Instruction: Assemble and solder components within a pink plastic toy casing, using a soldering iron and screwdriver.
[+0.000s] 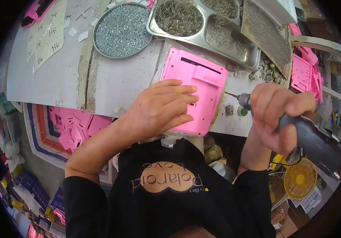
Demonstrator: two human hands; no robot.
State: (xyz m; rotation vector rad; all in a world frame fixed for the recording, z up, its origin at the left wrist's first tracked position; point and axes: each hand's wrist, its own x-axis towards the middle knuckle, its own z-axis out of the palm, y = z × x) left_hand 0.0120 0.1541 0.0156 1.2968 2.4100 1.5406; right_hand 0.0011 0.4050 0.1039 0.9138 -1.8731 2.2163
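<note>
Driver [317,135] in R hand [275,115], nr panel [207,109] edge, open table [113,81] L

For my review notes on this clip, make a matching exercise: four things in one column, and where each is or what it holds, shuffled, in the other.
Things:
1. pink casing
2. power screwdriver
3. round metal tray
4. crate

Places and states:
A. gripped in the right hand
B. holding a jumble of pink pieces
C. on the table, under the spread left hand
D. filled with small silvery pieces

Right pairs: 1-C, 2-A, 3-D, 4-B
</note>
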